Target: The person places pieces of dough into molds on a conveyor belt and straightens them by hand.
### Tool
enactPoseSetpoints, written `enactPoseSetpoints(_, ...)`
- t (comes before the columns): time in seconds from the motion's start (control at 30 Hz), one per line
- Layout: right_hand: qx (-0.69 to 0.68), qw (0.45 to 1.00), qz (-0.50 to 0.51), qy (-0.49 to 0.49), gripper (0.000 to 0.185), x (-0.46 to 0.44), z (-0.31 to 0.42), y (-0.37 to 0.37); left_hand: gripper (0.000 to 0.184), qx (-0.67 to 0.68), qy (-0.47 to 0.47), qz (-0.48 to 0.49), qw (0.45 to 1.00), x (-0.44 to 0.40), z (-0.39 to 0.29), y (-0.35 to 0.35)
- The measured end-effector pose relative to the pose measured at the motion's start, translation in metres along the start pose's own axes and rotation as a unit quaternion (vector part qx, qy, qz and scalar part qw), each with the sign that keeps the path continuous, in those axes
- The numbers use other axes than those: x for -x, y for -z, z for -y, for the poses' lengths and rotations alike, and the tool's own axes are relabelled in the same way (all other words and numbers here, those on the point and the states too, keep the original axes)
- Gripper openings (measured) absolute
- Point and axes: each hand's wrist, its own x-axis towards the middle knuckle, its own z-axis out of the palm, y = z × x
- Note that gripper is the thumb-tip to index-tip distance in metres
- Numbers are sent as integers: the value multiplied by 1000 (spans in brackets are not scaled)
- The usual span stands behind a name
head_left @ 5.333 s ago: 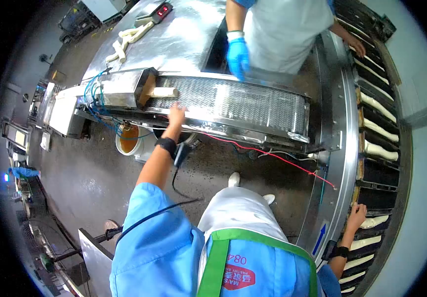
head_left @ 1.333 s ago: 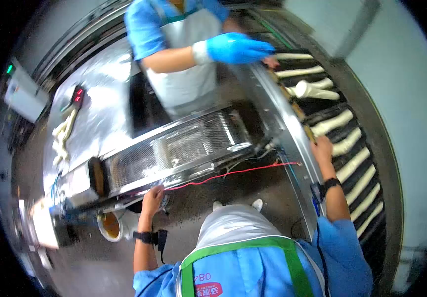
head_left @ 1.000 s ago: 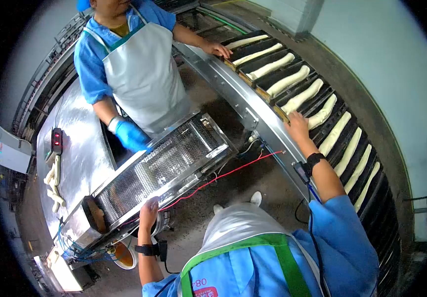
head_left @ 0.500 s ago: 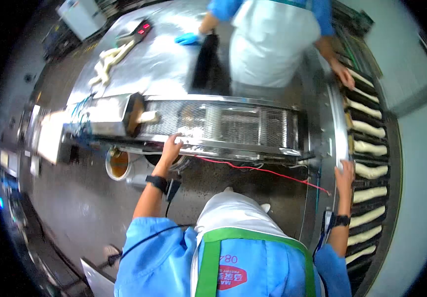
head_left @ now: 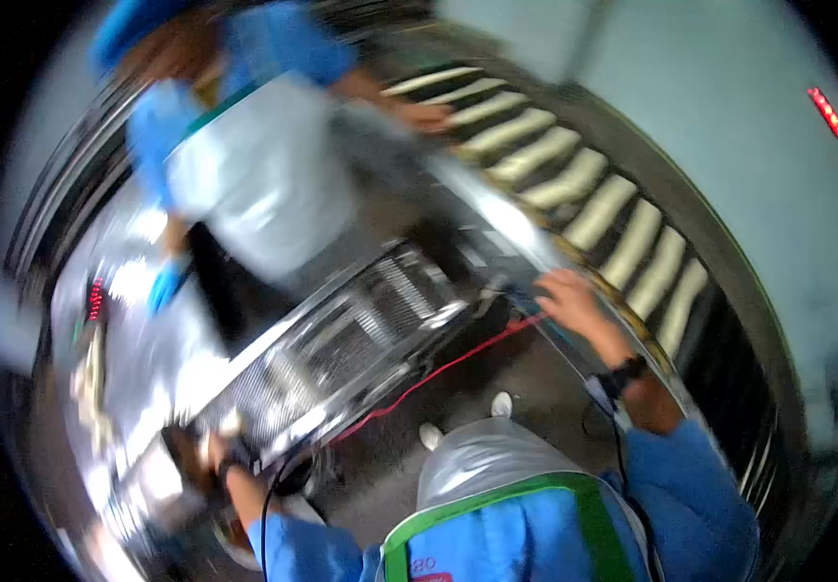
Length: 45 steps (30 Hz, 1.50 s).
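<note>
My left hand is at the near left end of a metal mesh conveyor, close beside a short pale dough piece at the mouth of a metal machine. Blur smears its fingers, so I cannot tell whether they touch the dough. My right hand rests on the metal rail at the right, fingers stretched out, with nothing visible in it. Beyond that rail lies a row of long pale dough strips in dark troughs.
Across the conveyor stands a co-worker in a white apron, one bare hand by the far strips, one blue glove over the steel table. Loose dough lies near a red display. A red cord runs along the conveyor.
The view has swung round, tilting the conveyor and dough row. My left hand has moved along the conveyor to the dough piece at the machine mouth. My right hand stays at the rail.
</note>
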Motion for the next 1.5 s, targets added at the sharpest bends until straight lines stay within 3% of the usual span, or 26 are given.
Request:
enactPoseSetpoints(0.03, -22, 998, 40, -40, 30, 8, 7, 12, 53, 19, -2, 2, 1000, 3, -8, -6)
enactPoseSetpoints(0.13, -37, 995, 24, -87, 29, 22, -23, 10, 52, 57, -2, 14, 998, 27, -46, -30)
enactPoseSetpoints(0.4, -55, 991, -12, -124, 26, 87, -73, 5, 50, 223, -83, 127, 963, 175, -183, -40)
enactPoseSetpoints(0.57, -51, 990, -51, -118, 27, 126, -95, 20, 48, 337, -91, 276, 896, 280, -265, -57)
enactPoseSetpoints(0.73, -76, 981, -88, -154, 29, 189, -127, 56, 47, 402, -51, 465, 787, 393, -338, -110)
enactPoseSetpoints(0.9, -41, 970, -90, -220, 31, 268, -177, 81, 46, 367, 17, 642, 673, 490, -391, -206)
enactPoseSetpoints(1.0, -12, 962, -85, -259, 31, 311, -197, 85, 44, 234, -56, 710, 662, 546, -400, -291)
enactPoseSetpoints(1.07, -3, 946, -42, -321, 31, 334, -206, 91, 48, 144, -15, 753, 642, 594, -382, -348)
enactPoseSetpoints(1.1, -2, 946, -42, -321, 31, 343, -211, 94, 49, 109, -46, 781, 613, 614, -365, -376)
enactPoseSetpoints(1.17, 7, 943, -21, -332, 31, 357, -219, 102, 59, 37, -129, 774, 618, 649, -321, -432)
enactPoseSetpoints(1.2, -5, 943, -19, -332, 31, 360, -221, 109, 63, -23, -150, 789, 596, 650, -299, -453)
enactPoseSetpoints(1.23, -4, 943, -12, -331, 31, 365, -221, 117, 57, -84, -370, 716, 587, 642, -256, -491)
enactPoseSetpoints(1.3, 1, 937, -27, -349, 31, 376, -223, 127, 43, -206, -497, 709, 457, 646, -249, -509)
enactPoseSetpoints(1.37, 6, 934, -23, -358, 31, 395, -230, 131, 41, -262, -598, 646, 395, 651, -252, -515)
enactPoseSetpoints(1.43, -8, 923, -27, -383, 31, 406, -234, 136, 43, -268, -623, 573, 460, 661, -247, -533)
enactPoseSetpoints(1.5, -24, 917, -16, -398, 31, 416, -238, 136, 44, -236, -668, 529, 468, 680, -267, -546)
